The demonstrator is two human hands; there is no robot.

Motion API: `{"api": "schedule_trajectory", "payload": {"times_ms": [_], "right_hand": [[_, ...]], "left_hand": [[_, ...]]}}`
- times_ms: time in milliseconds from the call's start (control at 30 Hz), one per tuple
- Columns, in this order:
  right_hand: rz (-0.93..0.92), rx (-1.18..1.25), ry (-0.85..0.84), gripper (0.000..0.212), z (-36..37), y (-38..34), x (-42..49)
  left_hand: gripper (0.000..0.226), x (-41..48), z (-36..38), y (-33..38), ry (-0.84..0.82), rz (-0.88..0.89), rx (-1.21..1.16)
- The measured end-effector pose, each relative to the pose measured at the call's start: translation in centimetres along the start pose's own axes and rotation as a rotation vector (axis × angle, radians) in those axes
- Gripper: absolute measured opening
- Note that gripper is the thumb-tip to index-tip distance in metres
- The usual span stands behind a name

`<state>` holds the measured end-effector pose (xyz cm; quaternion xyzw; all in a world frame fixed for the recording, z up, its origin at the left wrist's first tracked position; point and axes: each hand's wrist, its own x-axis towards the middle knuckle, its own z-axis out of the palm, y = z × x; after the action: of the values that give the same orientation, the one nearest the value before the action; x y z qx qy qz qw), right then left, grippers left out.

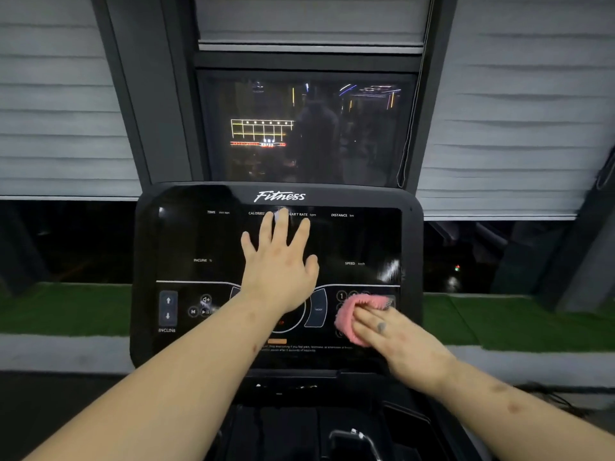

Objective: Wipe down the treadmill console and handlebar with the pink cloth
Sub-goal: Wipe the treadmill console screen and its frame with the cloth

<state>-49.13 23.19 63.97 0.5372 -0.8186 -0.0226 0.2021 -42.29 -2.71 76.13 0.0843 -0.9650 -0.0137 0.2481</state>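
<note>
Pink cloth (347,316) beneath right hand's (399,341) flat, unclenched grip on console (186,241); left hand (279,271) wide, flat

Crumpled pink cloth (346,316) on black console (199,237)

The left hand (279,264) is laid flat, fingers (283,224) spread, on the dark display of the treadmill console (186,241). The pink cloth (352,314) is pressed by the right hand (396,341) against the console's lower right keypad. A window (306,128) with night reflections is seen behind.
</note>
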Motion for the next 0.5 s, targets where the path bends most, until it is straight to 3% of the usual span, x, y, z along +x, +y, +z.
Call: {"api": "schedule_trajectory", "payload": {"times_ms": [133, 300, 367, 500], "right_hand": [[-0.062, -0.063, -0.041, 0.065, -1.8, 1.7, 0.3], [0.223, -0.045, 0.151, 0.082, -8.8, 8.6, 6.3], [0.250, -0.045, 0.209, 0.084, -10.5, 8.7, 7.6], [0.294, 0.025, 0.310, 0.077, -6.9, 5.4, 5.1]], "left_hand": [[0.066, -0.1, 0.0, 0.5, -0.011, 0.013, -0.007], [0.064, -0.3, 0.0, 0.8, 0.003, 0.053, -0.036], [0.065, -0.5, 0.5, 0.6, 0.000, 0.034, -0.036], [0.067, -1.0, 1.6, 0.4, -0.002, 0.033, -0.010]]}}
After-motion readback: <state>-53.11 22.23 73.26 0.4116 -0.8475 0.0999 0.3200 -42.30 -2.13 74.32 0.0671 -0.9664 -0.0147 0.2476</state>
